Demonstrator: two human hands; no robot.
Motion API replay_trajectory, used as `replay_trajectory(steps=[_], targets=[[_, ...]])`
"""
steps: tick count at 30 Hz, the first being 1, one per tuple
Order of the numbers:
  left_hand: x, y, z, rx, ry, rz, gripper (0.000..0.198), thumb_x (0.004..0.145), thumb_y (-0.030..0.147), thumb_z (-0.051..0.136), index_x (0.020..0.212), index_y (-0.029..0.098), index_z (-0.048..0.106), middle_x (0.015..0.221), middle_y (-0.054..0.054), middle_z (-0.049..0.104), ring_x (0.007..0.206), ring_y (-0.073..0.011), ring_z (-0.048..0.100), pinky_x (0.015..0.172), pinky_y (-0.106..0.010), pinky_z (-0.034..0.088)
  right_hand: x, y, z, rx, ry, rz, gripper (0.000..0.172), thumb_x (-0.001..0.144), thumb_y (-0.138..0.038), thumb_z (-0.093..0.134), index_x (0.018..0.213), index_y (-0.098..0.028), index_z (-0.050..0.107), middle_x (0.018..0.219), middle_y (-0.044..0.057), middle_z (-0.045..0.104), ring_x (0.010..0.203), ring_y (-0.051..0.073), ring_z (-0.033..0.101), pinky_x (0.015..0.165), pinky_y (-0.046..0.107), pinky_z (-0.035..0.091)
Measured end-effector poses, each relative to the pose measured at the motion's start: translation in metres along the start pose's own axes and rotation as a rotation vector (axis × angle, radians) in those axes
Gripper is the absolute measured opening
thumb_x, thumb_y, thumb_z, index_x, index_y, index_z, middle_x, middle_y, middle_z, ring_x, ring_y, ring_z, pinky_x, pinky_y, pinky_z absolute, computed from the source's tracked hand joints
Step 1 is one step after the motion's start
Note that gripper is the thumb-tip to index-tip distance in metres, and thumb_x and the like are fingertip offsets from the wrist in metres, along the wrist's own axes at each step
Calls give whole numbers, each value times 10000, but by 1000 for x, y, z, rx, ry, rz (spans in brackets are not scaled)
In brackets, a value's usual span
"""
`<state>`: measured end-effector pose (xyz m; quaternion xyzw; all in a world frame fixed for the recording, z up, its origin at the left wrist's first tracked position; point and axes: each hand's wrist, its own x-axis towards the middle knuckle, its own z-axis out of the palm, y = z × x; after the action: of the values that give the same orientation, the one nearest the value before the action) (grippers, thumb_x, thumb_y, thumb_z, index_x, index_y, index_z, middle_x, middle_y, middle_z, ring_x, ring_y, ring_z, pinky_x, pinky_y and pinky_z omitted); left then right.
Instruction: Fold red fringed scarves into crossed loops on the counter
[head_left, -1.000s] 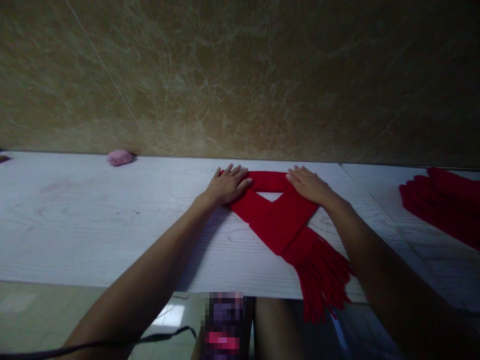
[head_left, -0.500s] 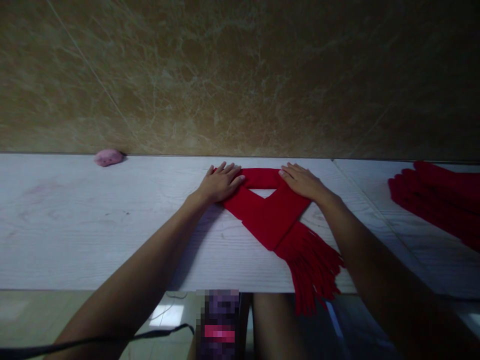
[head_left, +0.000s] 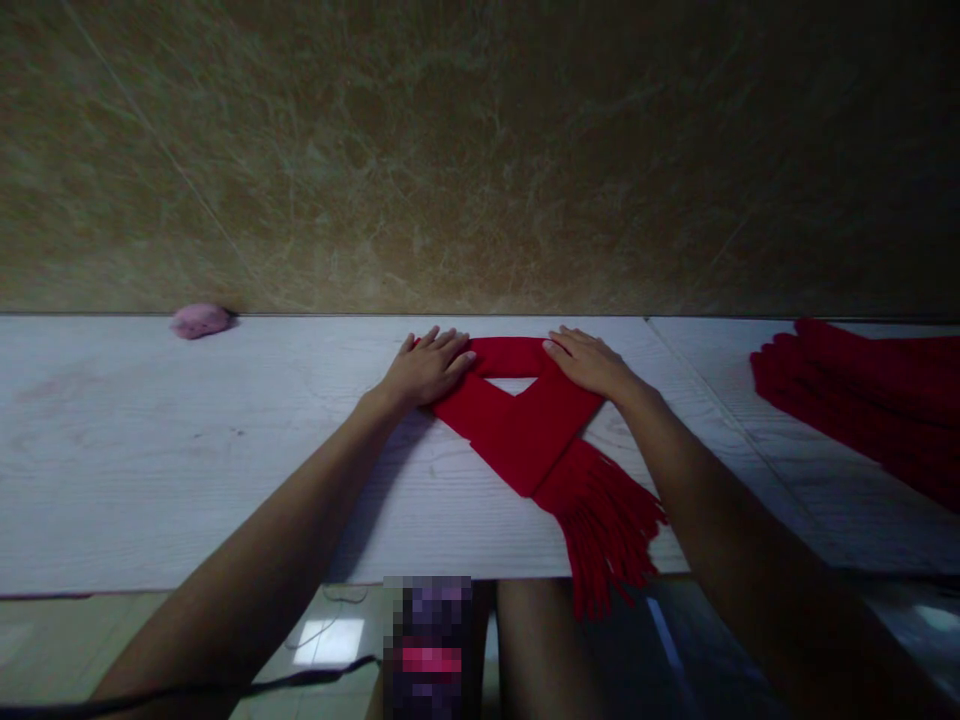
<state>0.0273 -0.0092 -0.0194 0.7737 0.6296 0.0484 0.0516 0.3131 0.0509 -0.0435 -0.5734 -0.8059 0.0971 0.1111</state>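
A red scarf lies folded in a crossed loop on the white wood-grain table. White tabletop shows through the small gap at its centre. Its fringe fans out to the lower right, and the ends hang past the table's front edge. My left hand rests flat on the loop's upper left corner, fingers spread. On the upper right corner my right hand lies flat in the same way, fingers stretched out. Neither hand grips the cloth.
More red fringed cloth is heaped at the right. A small pink object sits at the back left, against the brown marbled wall. A seam runs across the table on the right. A dark strap crosses the lower left.
The whole view has shifted slightly, with things appearing a little farther left. Both hands stay flat on the same corners of the scarf, which keeps its shape.
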Motion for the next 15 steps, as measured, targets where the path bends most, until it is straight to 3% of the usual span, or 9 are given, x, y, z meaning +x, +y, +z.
replay_trajectory(steps=[4,7,11,15], targets=[[-2,4,-5,20,-6,14,633,1116,508,236,1678,256,383,1763,-48,357,1660,-284,246,1336,-557,192,-5,-7,-5,62,43,47,569,1128,-476,393,1569,-160,562,1708,155,430,1607,319,363,1317,584,230],[-6,-1,-3,61,19,28,620,1093,463,239,1630,262,476,1719,-63,441,1625,-308,338,1299,-577,283,-14,-18,-13,212,103,58,517,1101,-428,494,1530,-159,601,1678,156,480,1597,258,390,1330,462,239],[8,-22,14,187,123,218,627,1011,247,239,1410,261,723,1640,-89,549,1548,-403,450,1184,-717,371,-28,-6,-19,741,369,103,593,1069,-494,501,1572,-180,535,1652,130,526,1572,217,431,1297,389,326],[10,-28,13,246,138,313,639,966,197,277,1403,268,739,1598,-113,590,1485,-424,524,1110,-734,443,-88,24,-33,1380,703,230,700,1049,-631,342,1595,-203,428,1662,164,497,1544,238,478,1224,481,456]])
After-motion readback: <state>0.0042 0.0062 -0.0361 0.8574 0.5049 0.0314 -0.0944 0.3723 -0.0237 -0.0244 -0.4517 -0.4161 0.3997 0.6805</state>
